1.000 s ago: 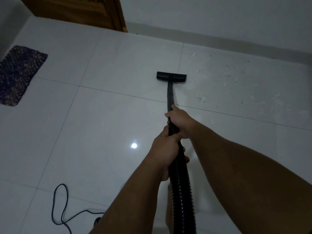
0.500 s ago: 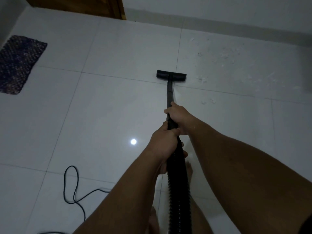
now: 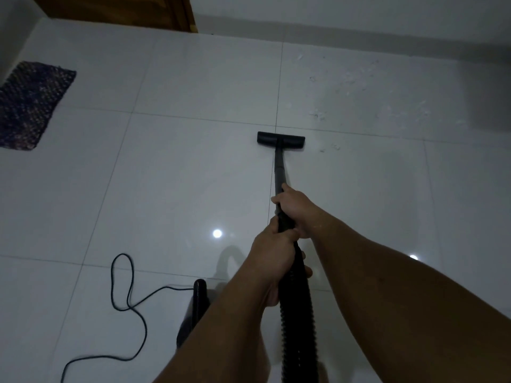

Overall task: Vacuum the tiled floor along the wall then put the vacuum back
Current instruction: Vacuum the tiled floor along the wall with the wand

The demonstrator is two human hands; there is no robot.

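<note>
**Both hands on the vacuum wand, head flat on the tile**

Fingers of the right hand (image 3: 294,207) curl round the thin black rigid wand (image 3: 279,168) of the vacuum, gripping it at the forward position. Just behind, and touching it, the left hand (image 3: 272,257) wraps round the thicker top end where the wand meets the ribbed black flexible hose (image 3: 297,322); its thumb shows on the far side of the hose. Both bare forearms reach in from the bottom edge of the head view.

From the hands the wand runs forward and down to the flat black rectangular floor head (image 3: 281,139), which lies on the glossy white tiled floor (image 3: 171,172), just short of a grout line that crosses ahead of it and straddling another that runs along the wand. Pale scattered crumbs of debris (image 3: 318,116) lie to the right of the head and beyond it, spreading toward the grey skirting strip at the foot of the white wall (image 3: 359,12).

Low on the left, partly hidden behind the left forearm, sits the dark vacuum body (image 3: 197,302), with a thin black power cord (image 3: 130,299) looping across the tiles beside it. A dark woven purple mat (image 3: 30,103) lies at the far left, well apart from the vacuum, and a brown wooden door (image 3: 116,9) stands at the top edge. Two bright spots of light reflect off the tiles.
</note>
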